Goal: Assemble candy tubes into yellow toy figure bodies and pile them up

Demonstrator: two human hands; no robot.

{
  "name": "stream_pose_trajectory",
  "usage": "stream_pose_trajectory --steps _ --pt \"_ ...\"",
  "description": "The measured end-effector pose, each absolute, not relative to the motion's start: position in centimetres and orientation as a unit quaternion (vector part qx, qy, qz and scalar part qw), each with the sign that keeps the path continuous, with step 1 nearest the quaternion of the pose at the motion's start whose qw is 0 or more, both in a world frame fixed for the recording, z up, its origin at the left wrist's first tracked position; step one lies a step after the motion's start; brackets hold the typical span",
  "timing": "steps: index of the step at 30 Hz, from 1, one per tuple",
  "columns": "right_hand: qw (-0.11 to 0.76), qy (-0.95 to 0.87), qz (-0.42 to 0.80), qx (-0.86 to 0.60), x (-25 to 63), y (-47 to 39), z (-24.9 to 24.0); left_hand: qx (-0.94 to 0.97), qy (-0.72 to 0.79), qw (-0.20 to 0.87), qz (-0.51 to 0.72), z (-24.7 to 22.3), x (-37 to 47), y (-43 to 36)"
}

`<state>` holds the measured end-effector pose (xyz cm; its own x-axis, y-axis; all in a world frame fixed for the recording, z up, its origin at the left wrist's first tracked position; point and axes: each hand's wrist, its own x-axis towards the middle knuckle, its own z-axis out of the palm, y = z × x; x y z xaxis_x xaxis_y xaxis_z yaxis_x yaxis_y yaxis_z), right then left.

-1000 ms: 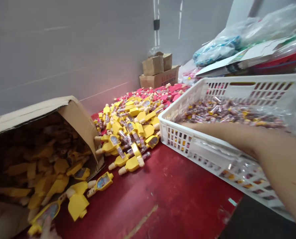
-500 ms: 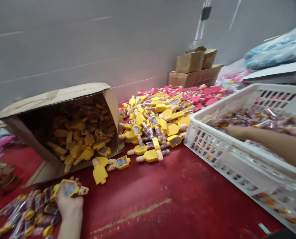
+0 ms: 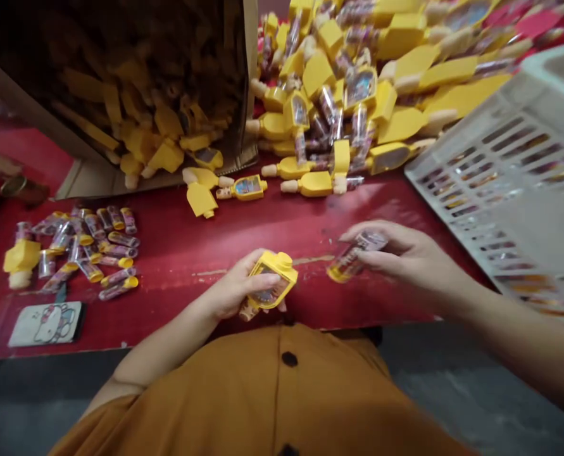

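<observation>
My left hand (image 3: 241,285) is wrapped round a yellow toy piece (image 3: 273,278) with a clear window, its thumb lying across the window, near the front edge of the table. To the right, my right hand (image 3: 400,253) pinches a clear tube (image 3: 357,253) with purple contents and a yellow end that points down and left. Motion blurs the tube a little. The tube and the toy piece are apart. Similar tubes (image 3: 92,237) lie in a group at the left, beside an upright-looking yellow piece (image 3: 22,256) with a tube on it.
A cardboard box (image 3: 249,82) of yellow pieces lies open at the back left. Behind my hands is a pile of yellow toys (image 3: 317,73). A white crate (image 3: 504,164) holding tubes stands at the right. A phone with a cartoon case (image 3: 47,323) rests at the front left.
The view has tilted down. My right hand has come out of the crate with a tube. My left hand, still holding the yellow piece, has moved right, away from the tubes.
</observation>
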<state>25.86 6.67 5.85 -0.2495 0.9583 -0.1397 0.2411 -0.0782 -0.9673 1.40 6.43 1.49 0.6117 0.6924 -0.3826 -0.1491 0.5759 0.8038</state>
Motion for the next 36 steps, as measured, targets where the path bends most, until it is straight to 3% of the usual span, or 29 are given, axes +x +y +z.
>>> stream_pose_trajectory --steps 2,4,11,14,18,23,27,33,36 --pt "0.345 -0.578 0.577 -0.464 24.1 5.8 4.2 0.390 0.355 0.821 0.219 1.8 1.0 6.0" --pt "0.328 -0.636 0.551 -0.429 23.2 5.5 3.4 0.397 0.368 0.821 0.183 2.5 0.4 5.7" --pt "0.118 -0.922 0.271 -0.250 23.0 4.4 2.8 0.533 0.370 0.761 0.024 2.7 0.2 4.7" --pt "0.140 -0.954 0.136 -0.226 22.7 3.1 2.5 0.606 0.369 0.705 0.003 2.4 0.7 4.1" --pt "0.120 -0.954 0.095 -0.257 22.2 1.7 2.5 0.721 0.377 0.581 -0.015 2.5 1.2 3.2" --pt "0.069 -0.914 0.249 -0.314 21.7 0.5 1.9 0.793 0.399 0.456 -0.062 2.2 1.3 2.0" --pt "0.033 -0.818 0.440 -0.368 21.2 -0.1 1.3 0.798 0.390 0.454 -0.074 1.3 1.3 1.3" --pt "-0.058 -0.687 0.606 -0.397 20.1 0.2 0.2 0.802 0.388 0.437 -0.123 0.3 1.3 0.7" --pt "-0.055 -0.584 0.716 -0.379 19.9 0.1 -0.8 0.823 0.370 0.406 -0.145 0.2 1.1 0.4"
